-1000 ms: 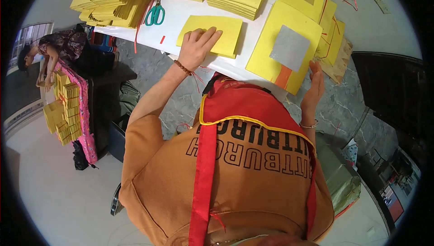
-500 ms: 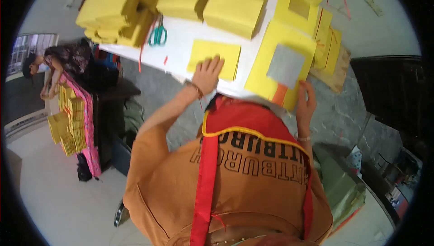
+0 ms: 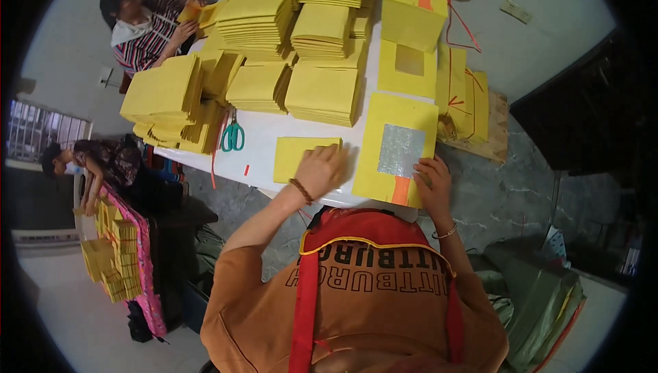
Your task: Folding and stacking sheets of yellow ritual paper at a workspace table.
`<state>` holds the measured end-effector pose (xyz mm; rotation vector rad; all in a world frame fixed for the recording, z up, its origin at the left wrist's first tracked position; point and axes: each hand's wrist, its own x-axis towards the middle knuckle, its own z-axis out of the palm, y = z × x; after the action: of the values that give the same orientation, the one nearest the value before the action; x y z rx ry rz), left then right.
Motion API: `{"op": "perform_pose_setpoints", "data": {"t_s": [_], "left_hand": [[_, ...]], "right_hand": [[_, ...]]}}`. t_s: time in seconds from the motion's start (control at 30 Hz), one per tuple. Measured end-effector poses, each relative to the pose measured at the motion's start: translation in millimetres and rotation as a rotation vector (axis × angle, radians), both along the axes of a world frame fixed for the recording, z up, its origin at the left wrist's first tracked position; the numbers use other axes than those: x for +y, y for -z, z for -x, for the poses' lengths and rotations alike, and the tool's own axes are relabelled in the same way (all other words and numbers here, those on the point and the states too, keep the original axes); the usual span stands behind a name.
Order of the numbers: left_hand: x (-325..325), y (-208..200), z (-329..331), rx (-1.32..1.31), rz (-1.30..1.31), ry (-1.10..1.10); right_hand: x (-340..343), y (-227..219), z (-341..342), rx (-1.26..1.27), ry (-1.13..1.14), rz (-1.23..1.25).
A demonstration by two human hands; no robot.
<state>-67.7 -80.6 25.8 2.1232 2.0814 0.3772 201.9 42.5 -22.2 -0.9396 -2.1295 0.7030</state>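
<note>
On the white tabletop [image 3: 264, 126] lies a small folded piece of yellow paper [image 3: 291, 157]. My left hand [image 3: 321, 173], with a brown bracelet at its wrist, lies over the right part of this piece, fingers bent and a little apart; their tips are blurred. To the right is a larger yellow paper piece [image 3: 370, 174] bearing a silver-grey square [image 3: 401, 150] and an orange strip [image 3: 401, 190]. My right hand [image 3: 434, 182] grips its right edge, fingers bent over the top; the thumb is hard to see. Green-handled scissors [image 3: 233, 137] rest left of the folded piece.
Stacks of folded yellow paper [image 3: 325, 92] cover the far table. Beyond the larger piece stands a yellow block with red string [image 3: 411, 20]; tied yellow bundles [image 3: 473, 106] sit on a board at right. One person [image 3: 147, 30] works far left, another [image 3: 103, 160] beside a pink-covered table [image 3: 144, 250].
The view has tilted, showing more of the far table and a second person. My left hand has gone from lying flat to bent fingers near the folded piece's right edge. My right fingers have closed over the larger piece's edge.
</note>
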Motion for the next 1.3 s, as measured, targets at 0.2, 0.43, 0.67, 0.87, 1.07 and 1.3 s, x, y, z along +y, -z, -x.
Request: {"op": "perform_pose_setpoints", "data": {"t_s": [0.2, 0.43, 0.67, 0.87, 1.07, 1.3], "left_hand": [[36.2, 12.9, -71.5, -0.115, -0.180, 0.364], [45.3, -4.1, -66.3, 0.028, -0.087, 0.507], [39.2, 9.8, -66.9, 0.011, -0.170, 0.496], [42.7, 8.7, -60.4, -0.483, -0.037, 0.391], [53.3, 10.3, -54.8, -0.694, 0.103, 0.271], [58.6, 9.7, -49.2, -0.822, 0.267, 0.168]], "right_hand": [[7.3, 9.8, 0.4, 0.055, -0.019, 0.042], [15.4, 21.0, 1.7, 0.258, -0.019, 0.313], [15.0, 25.4, 1.3, 0.319, -0.036, 0.434], [10.8, 19.7, -2.1, 0.357, -0.094, 0.526], [10.2, 18.7, -1.0, 0.364, -0.049, 0.571], [11.3, 17.3, 0.7, 0.366, -0.033, 0.605]]}}
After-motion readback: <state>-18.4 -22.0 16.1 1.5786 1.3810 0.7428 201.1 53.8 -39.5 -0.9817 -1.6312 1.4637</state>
